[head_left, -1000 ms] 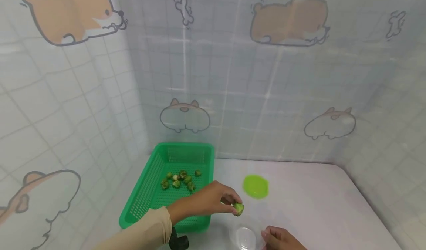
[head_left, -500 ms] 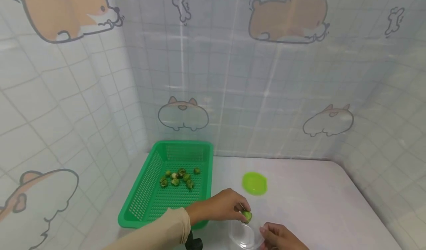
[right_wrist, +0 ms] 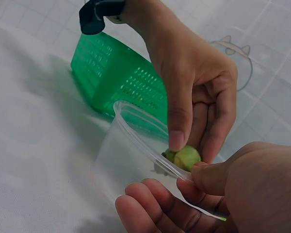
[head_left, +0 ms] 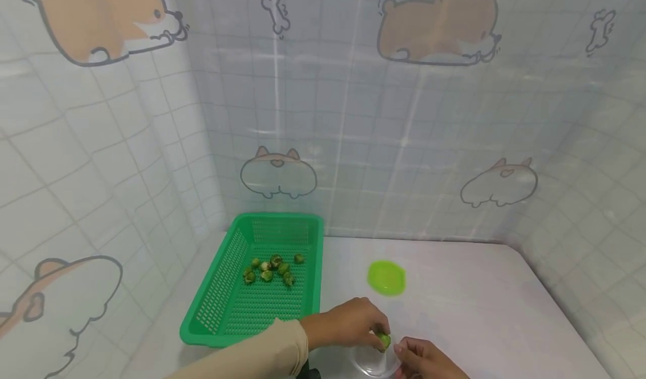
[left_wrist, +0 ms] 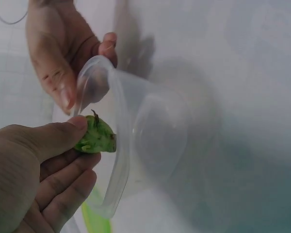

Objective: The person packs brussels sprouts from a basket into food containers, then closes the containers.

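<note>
My left hand (head_left: 355, 324) pinches a green Brussels sprout (left_wrist: 98, 136) between thumb and fingertips, right at the mouth of a clear plastic container (right_wrist: 111, 165). On the container's other side, my right hand (head_left: 426, 359) grips its rim between thumb and fingers. In the right wrist view the sprout is at the rim, just beside the right thumb. No other contents show through the container's clear wall in the left wrist view. Several more Brussels sprouts (head_left: 266, 276) lie toward the far half of a green plastic basket (head_left: 316, 289), to the left of the hands.
A bright lime-green lid (head_left: 386, 278) lies flat on the white table (head_left: 454, 295) beyond the container. Wall sheets printed with cartoon dogs (head_left: 278, 175) stand at the back and both sides. A dark strap with a camera mount (right_wrist: 94, 17) sits on the left wrist.
My left hand has moved right and nearer, carrying the Brussels sprout from beside the basket to the container's mouth. The right hand has kept its grip on the rim, almost still.
</note>
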Demonstrator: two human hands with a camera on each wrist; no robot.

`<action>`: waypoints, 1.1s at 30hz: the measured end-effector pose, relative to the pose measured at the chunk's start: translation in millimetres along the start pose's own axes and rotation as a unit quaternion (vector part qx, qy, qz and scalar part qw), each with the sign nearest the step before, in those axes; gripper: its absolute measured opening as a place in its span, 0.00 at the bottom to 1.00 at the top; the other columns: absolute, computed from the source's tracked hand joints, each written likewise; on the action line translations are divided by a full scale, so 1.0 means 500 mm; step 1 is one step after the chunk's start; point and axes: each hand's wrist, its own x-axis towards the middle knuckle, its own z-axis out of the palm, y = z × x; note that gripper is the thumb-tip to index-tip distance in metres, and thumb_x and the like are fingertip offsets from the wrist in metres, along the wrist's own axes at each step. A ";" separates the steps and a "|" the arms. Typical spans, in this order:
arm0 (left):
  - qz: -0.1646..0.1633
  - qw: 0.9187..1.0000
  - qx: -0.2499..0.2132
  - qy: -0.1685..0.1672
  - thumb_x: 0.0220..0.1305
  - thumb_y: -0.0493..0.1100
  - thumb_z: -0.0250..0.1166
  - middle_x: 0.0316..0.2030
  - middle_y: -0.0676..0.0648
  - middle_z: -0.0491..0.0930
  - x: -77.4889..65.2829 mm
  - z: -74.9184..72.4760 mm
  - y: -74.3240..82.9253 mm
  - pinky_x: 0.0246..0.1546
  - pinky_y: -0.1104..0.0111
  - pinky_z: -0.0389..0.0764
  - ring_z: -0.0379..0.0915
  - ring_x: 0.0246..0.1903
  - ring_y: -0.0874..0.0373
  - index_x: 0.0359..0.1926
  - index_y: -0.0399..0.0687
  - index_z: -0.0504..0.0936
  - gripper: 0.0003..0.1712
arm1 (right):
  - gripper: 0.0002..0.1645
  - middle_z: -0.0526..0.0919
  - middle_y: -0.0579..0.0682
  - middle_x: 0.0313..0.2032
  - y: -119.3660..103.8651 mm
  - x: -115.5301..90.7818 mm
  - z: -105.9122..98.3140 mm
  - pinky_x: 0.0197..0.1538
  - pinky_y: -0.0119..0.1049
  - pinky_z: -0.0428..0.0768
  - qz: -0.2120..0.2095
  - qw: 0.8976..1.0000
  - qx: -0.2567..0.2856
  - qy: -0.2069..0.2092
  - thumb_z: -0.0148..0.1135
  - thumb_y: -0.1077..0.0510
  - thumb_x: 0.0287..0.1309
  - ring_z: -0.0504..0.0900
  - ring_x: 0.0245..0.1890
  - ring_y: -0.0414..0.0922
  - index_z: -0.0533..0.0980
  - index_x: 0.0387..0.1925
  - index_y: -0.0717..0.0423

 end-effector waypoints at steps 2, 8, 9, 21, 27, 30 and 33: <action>-0.001 1.000 0.022 -0.006 0.58 0.47 0.76 0.34 0.67 0.86 0.002 0.004 0.004 0.40 0.88 0.72 0.74 0.34 0.84 0.40 0.56 0.89 0.09 | 0.25 0.85 0.49 0.31 0.002 0.002 -0.002 0.36 0.36 0.83 -0.007 1.000 0.005 -0.008 0.51 0.44 0.76 0.82 0.31 0.44 0.76 0.38 0.63; -0.008 0.999 0.050 -0.016 0.58 0.47 0.76 0.33 0.68 0.85 0.002 0.019 0.006 0.35 0.89 0.71 0.73 0.33 0.83 0.40 0.58 0.89 0.08 | 0.23 0.86 0.49 0.32 0.007 0.007 -0.004 0.35 0.32 0.83 -0.018 0.999 0.024 -0.032 0.49 0.45 0.77 0.83 0.30 0.42 0.76 0.38 0.62; -0.011 0.999 0.048 -0.018 0.58 0.47 0.76 0.33 0.68 0.85 0.002 0.020 0.006 0.35 0.88 0.72 0.74 0.33 0.83 0.40 0.58 0.89 0.08 | 0.23 0.86 0.50 0.32 0.007 0.007 -0.004 0.34 0.32 0.83 -0.019 0.999 0.025 -0.034 0.49 0.46 0.77 0.82 0.30 0.41 0.76 0.38 0.62; -0.018 0.996 0.075 -0.033 0.58 0.48 0.76 0.30 0.68 0.84 0.006 0.038 0.012 0.30 0.87 0.71 0.69 0.27 0.83 0.39 0.59 0.90 0.07 | 0.22 0.85 0.50 0.31 0.001 0.007 0.000 0.32 0.30 0.81 -0.024 0.998 0.031 -0.038 0.50 0.45 0.77 0.81 0.28 0.40 0.76 0.37 0.60; -0.014 0.996 0.084 -0.038 0.59 0.48 0.75 0.31 0.68 0.85 0.009 0.038 0.014 0.30 0.88 0.71 0.70 0.28 0.84 0.40 0.60 0.90 0.07 | 0.22 0.85 0.50 0.32 0.004 0.006 -0.003 0.31 0.29 0.81 -0.023 0.997 0.050 -0.053 0.48 0.46 0.78 0.81 0.28 0.39 0.75 0.39 0.61; -0.018 0.996 0.074 -0.040 0.59 0.48 0.75 0.32 0.67 0.85 0.009 0.039 0.014 0.31 0.88 0.71 0.71 0.29 0.83 0.40 0.59 0.90 0.08 | 0.23 0.86 0.50 0.32 0.005 0.004 -0.003 0.31 0.29 0.82 -0.018 0.996 0.060 -0.058 0.48 0.45 0.78 0.82 0.28 0.39 0.75 0.40 0.62; -0.020 0.997 0.059 -0.041 0.59 0.48 0.75 0.32 0.67 0.86 0.006 0.044 0.015 0.32 0.88 0.72 0.71 0.29 0.84 0.41 0.58 0.90 0.08 | 0.24 0.85 0.49 0.31 0.009 0.000 0.001 0.30 0.28 0.81 -0.005 0.997 0.059 -0.047 0.50 0.43 0.76 0.81 0.26 0.38 0.76 0.40 0.62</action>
